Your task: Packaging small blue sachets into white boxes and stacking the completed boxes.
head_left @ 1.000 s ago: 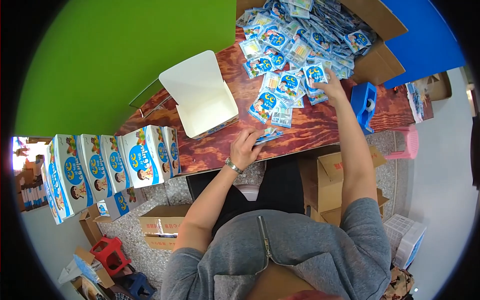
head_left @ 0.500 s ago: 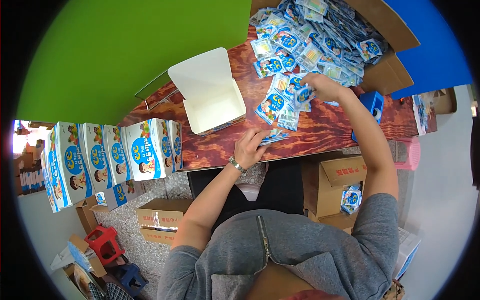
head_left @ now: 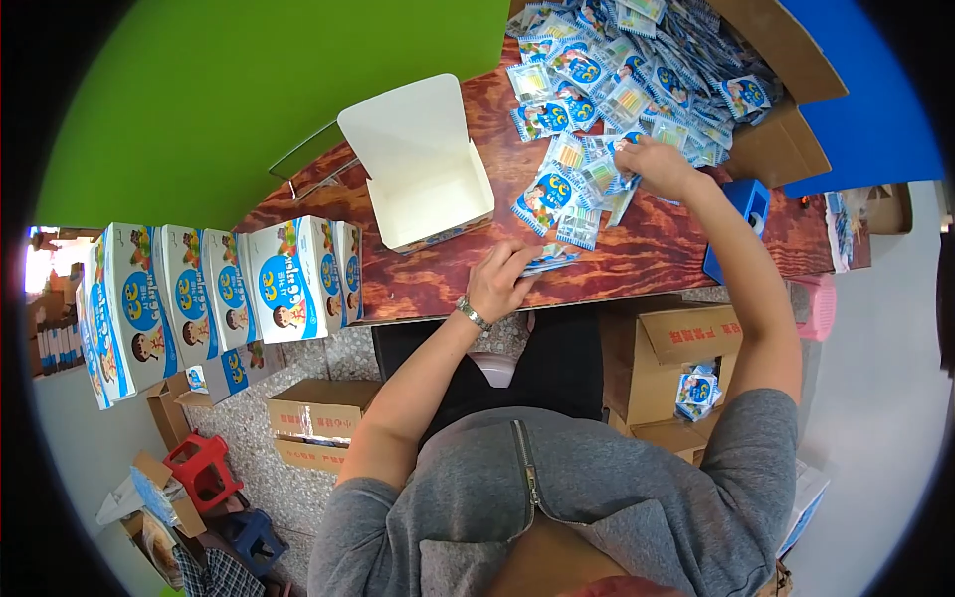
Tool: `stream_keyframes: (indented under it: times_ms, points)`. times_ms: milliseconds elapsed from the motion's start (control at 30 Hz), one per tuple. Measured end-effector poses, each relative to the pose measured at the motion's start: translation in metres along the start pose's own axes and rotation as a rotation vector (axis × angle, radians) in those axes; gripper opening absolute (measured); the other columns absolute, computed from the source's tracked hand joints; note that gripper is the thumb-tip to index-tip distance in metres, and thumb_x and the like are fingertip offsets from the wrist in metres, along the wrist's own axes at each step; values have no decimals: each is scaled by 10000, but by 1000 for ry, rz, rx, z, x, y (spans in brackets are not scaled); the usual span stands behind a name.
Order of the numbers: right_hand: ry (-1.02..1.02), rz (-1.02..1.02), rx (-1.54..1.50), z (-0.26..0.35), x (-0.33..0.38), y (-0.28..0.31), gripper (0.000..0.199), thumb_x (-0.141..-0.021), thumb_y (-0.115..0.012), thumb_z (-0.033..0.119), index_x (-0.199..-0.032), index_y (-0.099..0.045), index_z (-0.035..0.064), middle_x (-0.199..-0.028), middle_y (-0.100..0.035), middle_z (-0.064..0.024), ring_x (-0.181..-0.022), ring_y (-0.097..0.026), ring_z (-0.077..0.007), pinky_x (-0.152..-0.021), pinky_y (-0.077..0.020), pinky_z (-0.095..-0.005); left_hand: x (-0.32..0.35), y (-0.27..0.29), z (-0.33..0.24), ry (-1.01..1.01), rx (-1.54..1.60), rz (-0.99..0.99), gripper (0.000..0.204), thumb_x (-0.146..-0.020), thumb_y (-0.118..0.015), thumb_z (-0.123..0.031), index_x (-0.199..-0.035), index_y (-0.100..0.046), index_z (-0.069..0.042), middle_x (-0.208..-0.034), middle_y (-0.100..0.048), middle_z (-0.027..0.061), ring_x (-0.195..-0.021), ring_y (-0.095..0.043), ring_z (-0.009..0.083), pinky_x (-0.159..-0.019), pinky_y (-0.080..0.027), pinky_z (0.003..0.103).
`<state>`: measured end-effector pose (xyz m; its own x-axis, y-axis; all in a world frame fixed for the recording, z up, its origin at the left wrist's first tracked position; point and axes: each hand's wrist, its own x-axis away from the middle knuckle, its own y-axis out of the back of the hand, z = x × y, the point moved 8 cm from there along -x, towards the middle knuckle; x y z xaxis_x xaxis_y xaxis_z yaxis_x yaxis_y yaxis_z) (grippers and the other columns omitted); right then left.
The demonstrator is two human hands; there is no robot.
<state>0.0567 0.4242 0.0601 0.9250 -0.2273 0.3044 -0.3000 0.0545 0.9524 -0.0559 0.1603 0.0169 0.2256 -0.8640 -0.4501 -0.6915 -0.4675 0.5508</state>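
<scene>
My left hand (head_left: 500,283), a watch on its wrist, grips a small stack of blue-and-white sachets (head_left: 550,261) near the table's front edge. Farther right, my right hand (head_left: 661,167) has its fingers bent and closed at the edge of a sachet beside the near side of the heap; its fingertips are partly hidden. Loose sachets (head_left: 548,199) lie between my hands, some with the printed side up and some showing a clear side with coloured strips. Left of them stands an open white box (head_left: 434,207), lid raised, with nothing visible inside.
A large heap of sachets (head_left: 637,80) spills from a cardboard carton (head_left: 781,144) at the back right. A blue tape dispenser (head_left: 738,224) sits by my right forearm. Printed boxes (head_left: 284,284) stand in a row at left. Cartons (head_left: 316,423) and a red stool (head_left: 203,472) are below.
My right hand has shifted slightly right, and the sachet it held over the loose ones now lies lower among them. My left hand still holds its stack. The view has shifted a little.
</scene>
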Motion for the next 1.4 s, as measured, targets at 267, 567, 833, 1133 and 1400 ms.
stream_keyframes:
  times_ms: [267,567,833,1133,1400]
  points:
    - [242,-143,23,39,-21,1,227,-752,-736,95,-941,-618,138,-1062,-644,-52,-1047,-592,-305,-945,-441,-473,1,-2,0,-12,0,-4,421,-736,-805,-88,-1138,-681,-93,-1073,-633,101,-911,-675,304,-701,-561,392]
    - [292,-17,-325,58,-7,31,392,-685,-758,7,-1013,-560,89,-935,-651,-129,-945,-639,-379,-778,-505,-464,3,-2,2,16,66,6,469,-702,-783,-33,-1151,-668,-109,-1072,-622,93,-952,-652,312,-760,-552,406]
    - [190,281,-280,118,-71,-21,582,-696,-789,70,-1231,-559,66,-1057,-668,-179,-1075,-628,-390,-863,-534,-465,31,25,-19,-76,88,-20,417,-695,-737,18,-1095,-671,-77,-1056,-644,93,-969,-650,317,-800,-552,397]
    - [-62,-16,-199,122,-30,18,442,-753,-766,144,-1166,-610,118,-1022,-696,-115,-1047,-618,-357,-836,-526,-495,51,43,-19,-40,118,17,394,-668,-746,55,-1042,-679,-49,-1037,-648,123,-952,-663,315,-799,-553,385]
    - [-53,-308,-401,185,-6,-10,496,-745,-766,89,-1205,-580,113,-1165,-632,-125,-1065,-574,-364,-904,-491,-479,43,45,8,77,167,58,304,-749,-769,45,-1028,-699,-55,-1270,-498,167,-1026,-669,280,-858,-564,373]
